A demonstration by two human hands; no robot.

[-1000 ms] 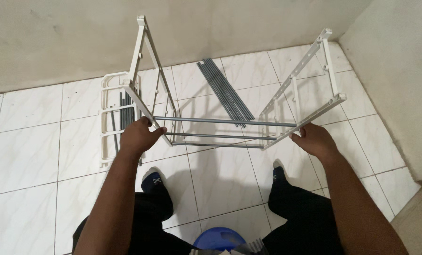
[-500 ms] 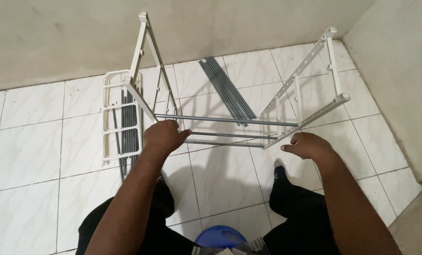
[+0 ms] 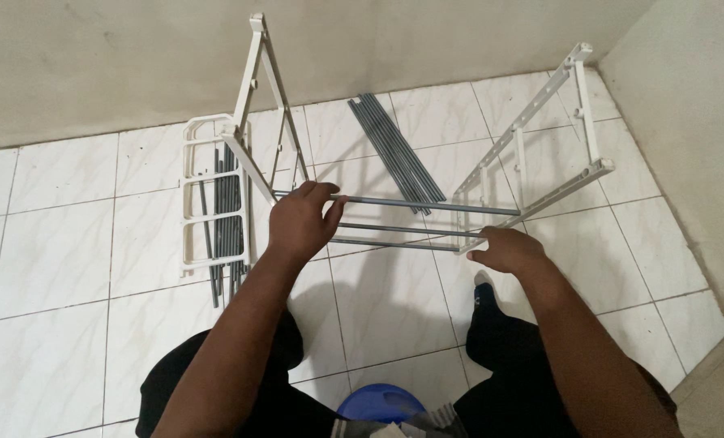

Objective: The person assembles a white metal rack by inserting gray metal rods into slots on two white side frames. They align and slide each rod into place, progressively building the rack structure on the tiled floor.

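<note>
Down on the white tiled floor [image 3: 62, 268] stands a half-built rack, and the top grey rod [image 3: 427, 205] is the landmark here, running level between two white plastic side frames. The left hand [image 3: 301, 223] is right on it, fingers [image 3: 329, 200] curled around the rod near its left end, a closed grip with the thumb underneath. That end sits by the left side frame [image 3: 261, 105], an A-shaped piece that leans up and away from the rod toward the wall.

At the rod's other end, the right side frame [image 3: 540, 154] rises at a slant. The right hand [image 3: 508, 250] sits just below and in front of the rod, at the bottom corner of that frame, fingers bent and pressed against the corner; whether they wrap fully round it, I cannot tell. Two more grey rods [image 3: 402, 235] run parallel just under the top rod, between the hands.

Beyond the top rod, a bundle of loose grey rods [image 3: 394, 150] lies flat on the tiles. To the rod's left, past the A-shaped frame, a flat white ladder-like panel [image 3: 208, 199] lies over further dark rods. On the near side of the rod come the person's dark trousers and shoes, and a blue round lid [image 3: 382, 404] at the bottom edge.
</note>
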